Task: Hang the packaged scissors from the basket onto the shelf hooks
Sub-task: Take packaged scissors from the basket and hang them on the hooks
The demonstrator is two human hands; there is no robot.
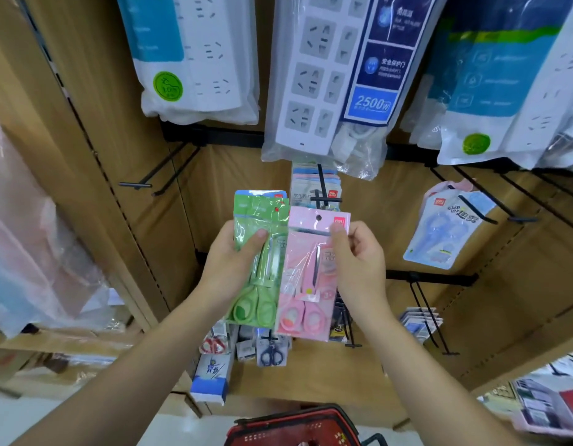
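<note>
Left hand grips the green scissors pack; right hand pinches the pink scissors pack (hang-hole up) just below the stocked shelf hook, above the red basket.

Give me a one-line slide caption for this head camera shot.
Left hand holds green packaged scissors, right hand pinches a pink pack before shelf hooks, red basket below.

The left hand holds the left scissors pack touching the right scissors pack in the right hand, before a loaded shelf hook; the basket lies below.
</note>
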